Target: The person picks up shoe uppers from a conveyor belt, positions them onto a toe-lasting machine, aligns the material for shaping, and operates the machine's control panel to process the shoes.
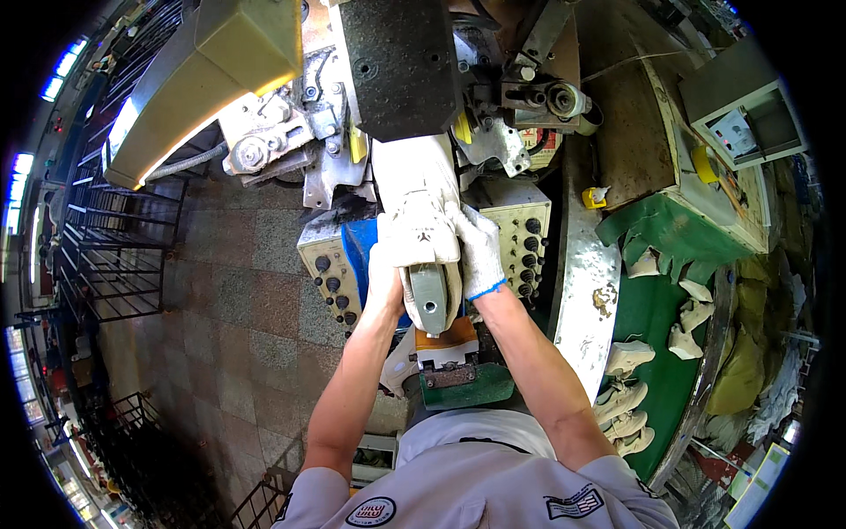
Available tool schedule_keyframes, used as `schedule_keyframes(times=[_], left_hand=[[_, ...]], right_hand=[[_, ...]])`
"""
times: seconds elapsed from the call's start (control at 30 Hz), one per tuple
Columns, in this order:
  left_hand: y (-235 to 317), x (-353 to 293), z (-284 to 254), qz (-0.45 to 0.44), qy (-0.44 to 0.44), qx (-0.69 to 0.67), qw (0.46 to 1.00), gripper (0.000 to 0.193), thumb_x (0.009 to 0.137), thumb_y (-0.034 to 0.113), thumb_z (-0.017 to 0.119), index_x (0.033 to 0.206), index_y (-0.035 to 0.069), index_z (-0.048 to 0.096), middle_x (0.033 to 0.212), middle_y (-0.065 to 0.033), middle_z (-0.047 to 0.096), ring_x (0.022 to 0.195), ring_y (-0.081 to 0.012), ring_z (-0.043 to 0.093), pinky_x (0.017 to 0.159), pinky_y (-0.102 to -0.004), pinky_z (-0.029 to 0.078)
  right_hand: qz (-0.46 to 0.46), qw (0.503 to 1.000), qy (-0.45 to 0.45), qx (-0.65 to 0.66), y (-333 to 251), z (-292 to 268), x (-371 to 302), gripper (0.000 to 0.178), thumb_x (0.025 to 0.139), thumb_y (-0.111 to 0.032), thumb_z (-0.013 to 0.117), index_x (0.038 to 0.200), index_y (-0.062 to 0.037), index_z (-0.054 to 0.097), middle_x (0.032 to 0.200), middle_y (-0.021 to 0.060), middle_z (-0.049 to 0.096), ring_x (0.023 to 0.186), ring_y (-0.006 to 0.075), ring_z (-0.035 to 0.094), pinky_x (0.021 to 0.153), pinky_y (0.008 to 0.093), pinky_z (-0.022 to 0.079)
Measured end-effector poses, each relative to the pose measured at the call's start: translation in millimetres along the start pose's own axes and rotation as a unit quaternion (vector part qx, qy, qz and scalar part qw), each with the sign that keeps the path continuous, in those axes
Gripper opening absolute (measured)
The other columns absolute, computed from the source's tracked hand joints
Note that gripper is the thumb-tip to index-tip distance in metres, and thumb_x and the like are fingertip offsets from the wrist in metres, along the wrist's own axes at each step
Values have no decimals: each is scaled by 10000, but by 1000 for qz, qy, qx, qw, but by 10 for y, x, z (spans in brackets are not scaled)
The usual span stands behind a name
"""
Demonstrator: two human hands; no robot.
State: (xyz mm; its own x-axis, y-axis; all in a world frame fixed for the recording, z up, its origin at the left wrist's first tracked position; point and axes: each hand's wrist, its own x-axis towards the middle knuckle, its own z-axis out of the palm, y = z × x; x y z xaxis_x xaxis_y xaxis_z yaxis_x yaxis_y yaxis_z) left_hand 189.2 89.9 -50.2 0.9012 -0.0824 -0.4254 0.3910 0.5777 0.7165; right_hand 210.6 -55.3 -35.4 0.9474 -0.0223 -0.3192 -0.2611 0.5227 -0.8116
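Observation:
A pale cream shoe upper [416,189] on a shoe last [429,298] sits in the middle of a machine, its toe end under a dark metal block [401,70]. The last's grey heel end, with a round hole, points toward me. My left hand [384,271] is closed against the upper's left side. On its right side my right hand [480,251], in a white knit glove with a blue cuff, grips the upper. Both hands' fingertips are partly hidden by the upper. Just below the last is an orange-brown pad [458,333] on a metal bracket.
Control boxes with black knobs [520,247] flank the work. A yellowish lamp hood [211,70] hangs at upper left. Several cream shoe uppers [627,401] lie on a green-surfaced conveyor [652,326] at right. Black metal racks [123,238] stand at left, past the tiled floor [238,326].

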Motion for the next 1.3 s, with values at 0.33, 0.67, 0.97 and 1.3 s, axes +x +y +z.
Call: schedule_keyframes(times=[0.33,0.67,0.97,1.3], left_hand=[[-468,16,-418,156,53,231,959,462,1095,350,464,1187,-62,652,1015,-86,693,877,-177,627,832,-314,509],[-2026,-292,-2375,-312,-136,354,871,472,765,222,839,1152,-25,727,1048,-122,748,923,-233,707,815,-373,550],[-420,-1847,-1346,-204,122,309,921,598,671,192,905,1188,-29,703,1045,-132,747,882,-238,720,843,-360,576],[-116,-2149,501,10,29,329,944,425,876,187,682,1162,-124,649,1105,-226,704,954,-281,701,839,-421,582]], right_hand=[[-94,993,42,-63,372,-463,-25,456,1005,-256,653,1335,58,625,1241,118,689,1065,153,647,945,292,516],[17,991,132,-32,-72,-1537,-1408,652,989,-306,671,1436,101,426,1271,267,638,1042,351,706,801,401,607],[-8,995,99,-2,-400,-1552,-1714,546,991,-262,656,1385,80,494,1239,251,658,1029,375,713,785,435,614],[-1,959,-94,266,-515,-1254,-2020,497,970,-390,678,1267,8,651,1184,108,697,1054,209,673,957,353,538]])
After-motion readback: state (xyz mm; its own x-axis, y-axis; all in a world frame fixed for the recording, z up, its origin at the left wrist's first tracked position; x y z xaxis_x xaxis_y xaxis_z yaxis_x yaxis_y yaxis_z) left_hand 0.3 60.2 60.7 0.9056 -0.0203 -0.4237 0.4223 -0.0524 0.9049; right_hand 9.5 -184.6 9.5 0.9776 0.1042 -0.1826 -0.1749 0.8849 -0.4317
